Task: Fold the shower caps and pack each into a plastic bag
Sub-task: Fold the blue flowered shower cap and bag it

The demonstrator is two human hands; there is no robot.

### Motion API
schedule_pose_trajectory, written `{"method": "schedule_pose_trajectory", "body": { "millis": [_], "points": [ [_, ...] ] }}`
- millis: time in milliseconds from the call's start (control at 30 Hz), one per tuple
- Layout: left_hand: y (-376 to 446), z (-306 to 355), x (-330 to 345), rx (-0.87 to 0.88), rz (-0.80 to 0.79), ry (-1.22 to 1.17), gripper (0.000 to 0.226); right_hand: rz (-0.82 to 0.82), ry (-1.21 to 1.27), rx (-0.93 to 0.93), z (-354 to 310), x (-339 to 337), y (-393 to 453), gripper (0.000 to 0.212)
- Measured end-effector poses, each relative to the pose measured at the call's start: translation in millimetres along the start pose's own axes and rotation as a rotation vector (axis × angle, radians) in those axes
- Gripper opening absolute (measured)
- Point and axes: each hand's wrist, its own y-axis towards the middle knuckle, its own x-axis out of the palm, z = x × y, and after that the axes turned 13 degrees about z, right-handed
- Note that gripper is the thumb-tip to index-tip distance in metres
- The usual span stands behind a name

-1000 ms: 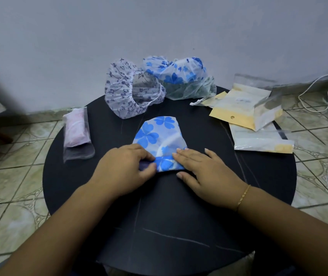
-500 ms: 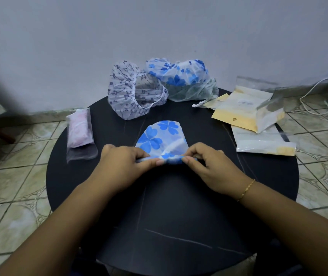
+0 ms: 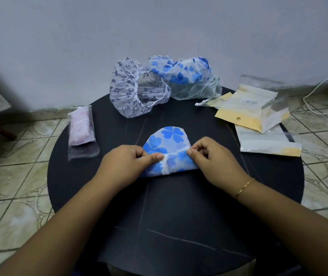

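Packed pink cap in plastic bag: flat on the tabletop at far left, well apart from both hands, long axis running away from the person

Left hand: fingers curled, thumb and forefinger pinching the left end of the turned-up hem of the blue clover cap

Blue clover cap: on the tabletop at centre, directly between the hands, touching both; rounded crown pointing away toward the wall, near edge folded up and over with the white elastic band showing

Long axis of fold: left to right, spanning from one pinch to the other, square to the forearms

Nearness: hands level with each other, one at each end of the fold; neither clearly nearer

Right hand: fingers curled, thumb and fingertips pinching the right end of the same turned-up hem; thin bracelet on the wrist

Likely next move: judged as rolling or folding the held edge onward, away from the body toward the crown, both ends kept even

Loose purple-print cap: unfolded, beyond the hands at the far edge, left of centre

Loose blue-flower cap: crumpled, just beside the purple-print one, against the wall side

Empty plastic bags: stacked at far right, partly overhanging the tabletop rim, closer to the right hand

Progress: judged one cap packed, one mid-fold, two untouched
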Motion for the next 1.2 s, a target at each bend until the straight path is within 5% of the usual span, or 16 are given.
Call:
{"method": "schedule_pose_trajectory", "body": {
  "millis": [300,400,567,667,767,833,933,1067,1200],
  "points": [
    [-1,1,-3,-0.056,-0.064,0.046,0.053,0.11,-0.026,-0.127,4,5,-6,0.019],
    [-1,1,-3,-0.054,-0.068,0.048,0.052,0.183,-0.112,-0.336,6,1,-12,0.031],
    [-3,2,-1,-0.026,-0.027,0.094,0.052,0.024,-0.332,-0.582,9,1,-21,0.044],
    [-6,0,1,0.143,0.12,0.231,0.039,-0.093,-0.424,-0.563,9,3,-20,0.053],
    [-5,-5,5,0.541,0.32,0.247,0.04,-0.153,-0.399,-0.517,8,2,-17,0.07],
    [-6,-4,8,0.702,0.244,0.178,0.032,-0.15,-0.382,-0.511,9,3,-18,0.075],
    [-11,-1,10,0.636,0.071,0.11,0.044,-0.13,-0.342,-0.478,7,3,-17,0.064],
    [-13,0,9,0.539,0.066,0.223,0.073,-0.208,-0.181,-0.282,3,-3,-9,0.051],
    [-7,6,5,0.456,0.019,0.249,0.074,-0.219,0.097,-0.023,1,-9,-4,0.035]
  ]
}}
